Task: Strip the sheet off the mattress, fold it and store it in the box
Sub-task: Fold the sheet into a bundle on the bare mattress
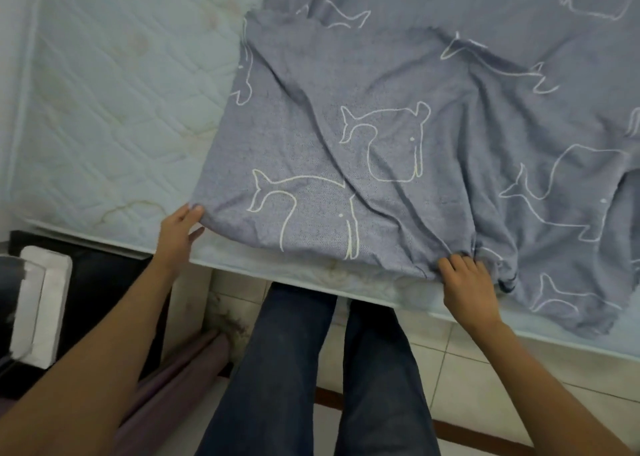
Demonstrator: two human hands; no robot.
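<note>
Pinching a folded corner of the grey-blue sheet [398, 137], the left hand [178, 234] holds it at the mattress [110, 102] edge, while the right hand [471, 289] grips a bunched fold nearer the person. Bare quilted mattress lies to the left, with pale floor tiles [485, 379] below.

1 sheet [398, 137], 1 mattress [114, 109], 2 hands: L hand [178, 234], R hand [467, 289]

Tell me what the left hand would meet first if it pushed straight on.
The left hand pinches the sheet corner, so it meets that sheet first, spread over the mattress; depth unclear.
</note>
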